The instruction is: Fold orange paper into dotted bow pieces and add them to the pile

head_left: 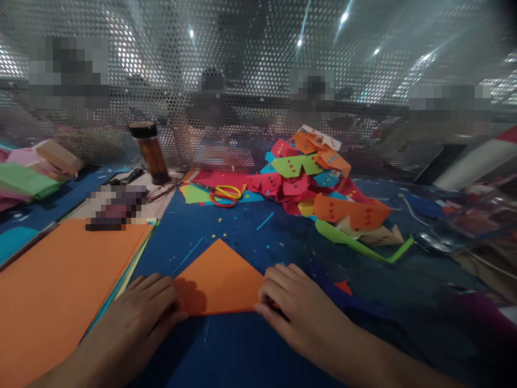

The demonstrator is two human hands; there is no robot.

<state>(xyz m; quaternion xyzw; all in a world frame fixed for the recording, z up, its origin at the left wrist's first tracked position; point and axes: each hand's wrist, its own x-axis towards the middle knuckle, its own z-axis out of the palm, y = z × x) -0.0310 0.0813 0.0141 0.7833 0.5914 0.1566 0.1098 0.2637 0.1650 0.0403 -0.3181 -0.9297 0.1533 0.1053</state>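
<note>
An orange sheet of paper (226,280), folded into a triangle with its peak pointing away from me, lies on the blue table (234,350). My left hand (151,302) grips its left corner, the fingers curled over it. At the opposite corner, my right hand (288,299) pinches the paper between thumb and fingers. The long folded edge runs nearest to me, between both hands. Small paper scraps (218,235) and thin blue strips (265,221) are strewn just beyond the peak.
Left of me is a stack of orange sheets (48,285), with a blurred-out phone-like object and a dark-lidded bottle (151,156) behind. Scissors (225,195) with red and yellow handles lie ahead. Cut, folded papers (299,183) are heaped right of them, before a perforated metal screen (250,48).
</note>
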